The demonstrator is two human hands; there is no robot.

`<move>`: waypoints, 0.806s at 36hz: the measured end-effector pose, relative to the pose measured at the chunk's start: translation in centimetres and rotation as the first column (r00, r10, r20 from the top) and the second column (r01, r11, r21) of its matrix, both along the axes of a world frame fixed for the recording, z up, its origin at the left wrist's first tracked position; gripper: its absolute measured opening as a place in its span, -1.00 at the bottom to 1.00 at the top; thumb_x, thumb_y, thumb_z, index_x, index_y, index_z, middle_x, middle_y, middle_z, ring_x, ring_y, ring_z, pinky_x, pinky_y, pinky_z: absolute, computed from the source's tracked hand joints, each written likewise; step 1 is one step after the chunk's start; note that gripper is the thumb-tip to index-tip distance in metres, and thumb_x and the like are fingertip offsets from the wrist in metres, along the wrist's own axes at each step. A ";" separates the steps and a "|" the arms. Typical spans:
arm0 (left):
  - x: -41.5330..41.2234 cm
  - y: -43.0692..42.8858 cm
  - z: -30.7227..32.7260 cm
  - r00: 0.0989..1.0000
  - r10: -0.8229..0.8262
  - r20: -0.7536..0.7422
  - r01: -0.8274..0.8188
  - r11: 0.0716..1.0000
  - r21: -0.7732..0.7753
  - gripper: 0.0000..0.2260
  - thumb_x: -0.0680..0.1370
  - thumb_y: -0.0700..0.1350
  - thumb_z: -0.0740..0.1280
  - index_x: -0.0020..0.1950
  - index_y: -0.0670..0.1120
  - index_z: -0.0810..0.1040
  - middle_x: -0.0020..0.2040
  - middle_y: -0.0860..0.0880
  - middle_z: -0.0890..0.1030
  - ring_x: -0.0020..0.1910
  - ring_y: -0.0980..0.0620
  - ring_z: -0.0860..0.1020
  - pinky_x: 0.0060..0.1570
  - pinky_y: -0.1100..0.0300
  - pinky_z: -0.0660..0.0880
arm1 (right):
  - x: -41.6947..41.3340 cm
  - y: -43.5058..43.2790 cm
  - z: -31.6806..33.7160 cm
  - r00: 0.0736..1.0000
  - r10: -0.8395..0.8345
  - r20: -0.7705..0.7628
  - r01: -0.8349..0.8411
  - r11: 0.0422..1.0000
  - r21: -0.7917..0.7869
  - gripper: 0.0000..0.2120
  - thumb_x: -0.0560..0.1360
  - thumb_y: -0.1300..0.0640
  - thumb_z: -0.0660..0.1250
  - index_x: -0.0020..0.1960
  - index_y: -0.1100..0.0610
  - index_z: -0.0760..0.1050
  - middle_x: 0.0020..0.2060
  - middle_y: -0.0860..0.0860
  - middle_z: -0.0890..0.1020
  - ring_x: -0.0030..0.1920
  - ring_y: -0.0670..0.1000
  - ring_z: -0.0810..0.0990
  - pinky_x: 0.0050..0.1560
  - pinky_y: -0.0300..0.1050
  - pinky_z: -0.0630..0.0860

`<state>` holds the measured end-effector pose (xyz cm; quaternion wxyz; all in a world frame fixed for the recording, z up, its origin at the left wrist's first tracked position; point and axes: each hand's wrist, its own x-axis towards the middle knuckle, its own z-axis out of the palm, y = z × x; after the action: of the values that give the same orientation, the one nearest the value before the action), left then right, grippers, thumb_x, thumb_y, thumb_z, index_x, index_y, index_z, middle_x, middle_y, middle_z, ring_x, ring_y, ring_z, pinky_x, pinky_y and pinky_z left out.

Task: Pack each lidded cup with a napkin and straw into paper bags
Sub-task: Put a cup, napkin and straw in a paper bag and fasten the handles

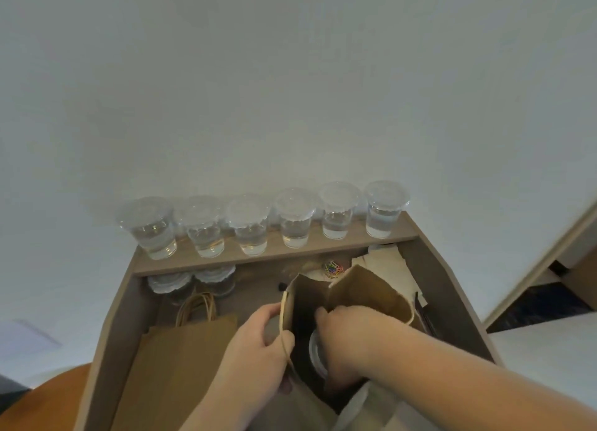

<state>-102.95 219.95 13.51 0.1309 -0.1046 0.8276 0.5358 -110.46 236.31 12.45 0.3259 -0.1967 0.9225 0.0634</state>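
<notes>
An open brown paper bag (365, 288) stands on the desk in front of me. My left hand (258, 343) pinches its left rim and twine handle, holding the mouth apart. My right hand (342, 337) reaches down inside the bag, where the rim of a clear lidded cup (315, 349) shows beside my fingers; whether the hand grips the cup is hidden. Several lidded cups of water (252, 227) line a raised shelf at the back. Another paper bag (181, 356) lies flat at the left. White napkins (387, 262) lie behind the open bag.
Two more lidded cups (190, 283) sit under the shelf (323, 246) at the back left. Coloured paper clips (332, 267) lie near the napkins. A white wall rises right behind the shelf. A round wooden surface (48, 395) shows at the lower left.
</notes>
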 end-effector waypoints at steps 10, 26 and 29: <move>0.9 0.5 -0.9 0.998 -0.069 0.002 0.069 0.997 -0.032 -0.69 0.64 -0.14 0.26 0.25 0.26 0.48 -0.32 -0.04 0.71 -0.42 -0.02 0.68 -0.34 0.24 0.58 | 0.3 -1.5 -4.0 0.997 0.065 -0.049 -0.060 0.994 0.087 -0.34 0.66 -0.11 0.32 0.64 0.11 0.22 0.43 0.20 0.50 0.40 0.29 0.51 0.41 0.24 0.43; 0.5 -1.8 -0.7 0.993 0.090 -0.080 -0.102 0.981 -0.162 -0.60 0.61 -0.26 0.35 0.40 0.08 0.52 0.07 -0.13 0.68 -0.39 -0.10 0.69 -0.39 0.09 0.62 | -0.8 15.6 6.8 0.654 -0.739 -0.162 0.189 0.367 -0.911 -0.82 0.58 -0.13 0.32 -0.06 -0.16 0.68 -0.35 -0.02 0.64 -0.36 -0.12 0.55 -0.21 -0.08 0.58; 0.4 -2.9 -2.1 0.997 0.011 -0.073 -0.018 0.995 -0.102 -0.55 0.62 -0.41 0.32 0.50 -0.20 0.43 0.19 -0.21 0.58 -0.27 0.05 0.61 -0.30 0.37 0.54 | -2.6 16.6 -2.2 0.630 -0.772 -0.088 0.536 0.514 -0.670 -0.87 0.63 -0.03 0.33 -0.06 -0.10 0.62 -0.20 -0.06 0.69 -0.20 -0.07 0.66 -0.04 0.00 0.71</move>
<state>-102.53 217.09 11.45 0.0914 -0.0976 0.8574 0.4969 -113.04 252.94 10.23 0.0638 0.1003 0.9406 -0.3182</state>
